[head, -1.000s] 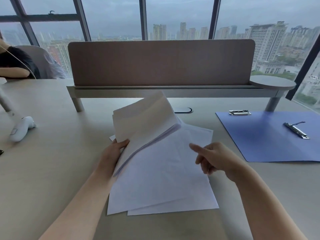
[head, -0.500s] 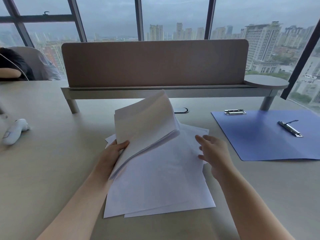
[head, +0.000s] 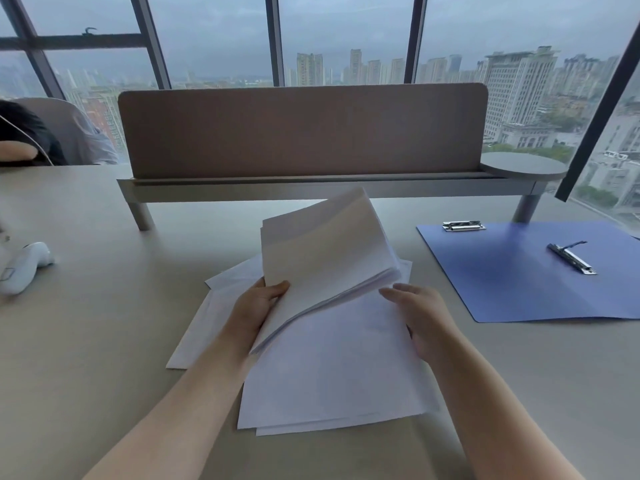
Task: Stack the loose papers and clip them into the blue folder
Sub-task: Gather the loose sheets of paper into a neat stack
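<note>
- The left hand (head: 254, 308) grips a lifted bundle of white paper sheets (head: 325, 258) at its near left edge, thumb curled over the top face, the other fingers hidden beneath.
- The right hand (head: 420, 315) lies with its fingers (head: 398, 293) straight and close together, the tips touching the bundle's lower right corner, the palm over the flat sheets.
- The bundle tilts up toward 12 o'clock, its far edge raised off the pile.
- Under it a loose spread of flat white sheets (head: 332, 375) lies fanned on the pale beige bench (head: 104, 341), with corners poking out at 9 and 6 o'clock.
- At 3 o'clock, apart from the papers, an open blue plastic folder (head: 519, 282) lies flat, with a silver metal clip (head: 572, 259) on its inner face and another silver clamp (head: 463, 226) at its far left edge.
- At 9 o'clock, well apart, sits a white handheld device (head: 24, 266).
- At 12 o'clock stands a brown fabric divider panel (head: 301, 129).
</note>
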Demonstrator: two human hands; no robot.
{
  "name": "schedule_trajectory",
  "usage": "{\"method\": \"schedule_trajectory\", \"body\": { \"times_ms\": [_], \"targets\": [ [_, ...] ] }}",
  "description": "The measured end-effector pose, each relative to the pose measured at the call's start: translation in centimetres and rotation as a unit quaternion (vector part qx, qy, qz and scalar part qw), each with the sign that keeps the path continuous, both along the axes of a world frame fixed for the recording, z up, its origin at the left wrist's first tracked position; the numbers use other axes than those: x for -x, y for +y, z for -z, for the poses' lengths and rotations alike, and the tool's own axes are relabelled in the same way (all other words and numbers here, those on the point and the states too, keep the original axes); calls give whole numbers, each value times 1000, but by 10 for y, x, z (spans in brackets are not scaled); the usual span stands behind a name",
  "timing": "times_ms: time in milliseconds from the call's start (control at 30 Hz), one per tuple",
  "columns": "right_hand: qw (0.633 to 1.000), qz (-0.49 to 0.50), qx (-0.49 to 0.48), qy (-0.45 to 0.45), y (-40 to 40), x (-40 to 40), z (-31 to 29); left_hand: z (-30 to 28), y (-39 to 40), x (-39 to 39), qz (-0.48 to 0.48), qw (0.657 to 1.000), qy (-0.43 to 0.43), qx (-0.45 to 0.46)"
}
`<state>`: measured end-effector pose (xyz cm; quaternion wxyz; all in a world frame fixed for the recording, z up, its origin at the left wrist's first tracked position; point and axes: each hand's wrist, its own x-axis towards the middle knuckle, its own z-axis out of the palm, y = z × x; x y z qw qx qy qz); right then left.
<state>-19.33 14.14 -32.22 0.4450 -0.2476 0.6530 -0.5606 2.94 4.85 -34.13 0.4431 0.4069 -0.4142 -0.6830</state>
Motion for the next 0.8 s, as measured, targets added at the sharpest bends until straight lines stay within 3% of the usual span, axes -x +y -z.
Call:
{"method": "schedule_trajectory", "body": {
  "times_ms": [200, 267, 500, 800],
  "targets": [
    [982, -73, -4, 176, 4, -2, 4, -8, 5, 7, -4, 1000, -2, 23],
    [978, -79, -14, 191, 3, -1, 5, -11, 0, -8, -20, 999, -10, 32],
    [990, -82, 15, 116, 2, 6, 3, -12, -9, -75, -88, 992, -78, 45],
    [995, -90, 48, 21, 7, -7, -3, -11, 9, -44, -86, 980, -135, 117]
  ]
}}
